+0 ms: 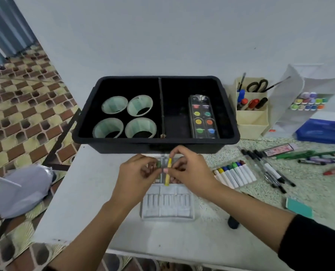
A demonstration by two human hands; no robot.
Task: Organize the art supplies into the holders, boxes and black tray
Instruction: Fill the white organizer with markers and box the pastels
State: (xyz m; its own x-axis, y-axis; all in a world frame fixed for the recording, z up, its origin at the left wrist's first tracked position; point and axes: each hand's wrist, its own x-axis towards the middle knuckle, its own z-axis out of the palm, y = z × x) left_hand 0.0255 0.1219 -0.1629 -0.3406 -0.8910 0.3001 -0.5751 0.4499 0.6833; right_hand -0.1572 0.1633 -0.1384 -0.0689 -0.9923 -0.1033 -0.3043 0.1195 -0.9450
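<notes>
- Right hand point(190, 173), centre of frame: fingers point(179, 152) curled, thumb and forefinger pinching a short yellow stick point(168, 173), probably a crayon or pastel. Its lower end hangs over the clear plastic slotted case point(167, 206).
- Left hand point(135, 175), just left of it: fingertips closed on a small green piece point(158, 164). It is mostly hidden, so I cannot tell its length.
- The case lies on the pale surface point(104, 192) at lower centre, just below the black plastic tray point(155, 142). Its near slots look unfilled.
- Step in hand, as I read it: seating the sticks in the case slots.
- To do it well: turn the stick parallel to a free slot, lower one end first, then press it flat.
- Keep the pinch light, as such sticks likely snap. The case may slide, so steady its rim with the left hand.
</notes>
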